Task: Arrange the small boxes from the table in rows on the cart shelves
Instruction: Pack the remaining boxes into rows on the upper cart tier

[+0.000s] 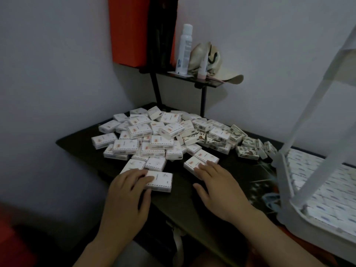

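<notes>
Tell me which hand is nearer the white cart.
Right. The right hand rests on a small box, closer to the white cart on the right; the left hand rests on another box farther left.

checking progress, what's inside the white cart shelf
Rows of small white boxes line the white plastic cart shelf; its frame posts hide some, and anything beneath cannot be seen.

Matt white cardboard boxes (159,143), dark smooth table (81,149), white plastic cart (289,218), cloth cap (213,60)
</notes>
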`<state>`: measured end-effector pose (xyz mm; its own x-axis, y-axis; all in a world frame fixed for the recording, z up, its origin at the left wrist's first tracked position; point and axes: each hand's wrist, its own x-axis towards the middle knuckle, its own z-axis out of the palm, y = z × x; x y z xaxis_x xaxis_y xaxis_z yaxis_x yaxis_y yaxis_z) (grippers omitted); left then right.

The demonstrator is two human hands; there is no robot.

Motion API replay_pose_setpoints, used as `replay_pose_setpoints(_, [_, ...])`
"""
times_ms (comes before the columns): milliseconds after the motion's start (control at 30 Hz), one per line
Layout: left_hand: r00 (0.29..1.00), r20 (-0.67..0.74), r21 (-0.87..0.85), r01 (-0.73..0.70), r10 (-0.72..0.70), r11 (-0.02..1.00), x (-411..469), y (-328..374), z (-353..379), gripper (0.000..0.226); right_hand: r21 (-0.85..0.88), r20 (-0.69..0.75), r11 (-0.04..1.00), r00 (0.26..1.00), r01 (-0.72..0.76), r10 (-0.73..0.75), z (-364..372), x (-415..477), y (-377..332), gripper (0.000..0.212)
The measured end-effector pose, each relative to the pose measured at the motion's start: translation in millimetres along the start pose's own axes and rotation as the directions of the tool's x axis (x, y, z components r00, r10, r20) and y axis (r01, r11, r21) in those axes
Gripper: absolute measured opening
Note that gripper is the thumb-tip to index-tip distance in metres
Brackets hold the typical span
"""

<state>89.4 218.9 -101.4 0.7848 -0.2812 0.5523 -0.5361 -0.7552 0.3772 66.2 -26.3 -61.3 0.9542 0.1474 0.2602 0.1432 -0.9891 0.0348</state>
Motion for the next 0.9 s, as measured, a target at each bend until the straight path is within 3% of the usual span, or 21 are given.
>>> replay_pose_setpoints(167, [0.988, 0.071, -0.107, -0.131, 0.139, 0.986, 4, 17, 6, 0.037, 0.038, -0.066, 0.999, 0.997, -0.034, 0.036, -19, -12, 7, 0.026])
replay_pose_setpoints(267, [0.978, 0.059, -0.127, -0.192, 0.201, 0.973, 11, 24, 10, 0.03, 0.183, -0.052, 0.975, 0.989, -0.126, 0.138, -26, -6, 21, 0.015])
replay_pose_setpoints(333, [0.98, 0.035, -0.106, -0.189, 0.194, 0.976, 18, 29, 10, 0.037, 0.3, 0.034, 0.927, 0.974, -0.224, 0.224, -25, 0, 29, 0.027])
replay_pose_setpoints(467, [0.994, 0.039, -0.05, -0.096, 0.098, 0.994, 29, 37, 9, 0.037, 0.325, 0.318, 0.89, 0.924, -0.319, 0.215, -21, 12, 39, 0.061])
replay_pose_setpoints(567, [0.989, 0.113, 0.031, -0.103, 0.099, 0.994, 30, 37, 10, 0.039, 0.327, 0.433, 0.888, 0.886, -0.324, 0.164, -23, 16, 44, 0.063])
replay_pose_setpoints(700, [0.978, 0.18, -0.002, -0.105, 0.104, 0.994, 29, 35, 8, 0.042, 0.381, 0.414, 0.883, 0.905, -0.273, 0.1, -21, 10, 45, 0.051])
replay_pose_setpoints(900, [0.946, 0.324, -0.312, 0.138, -0.031, 0.94, 33, 40, 7, 0.043, 0.606, 0.311, 0.725, 0.936, -0.328, 0.164, -22, -9, 44, 0.037])
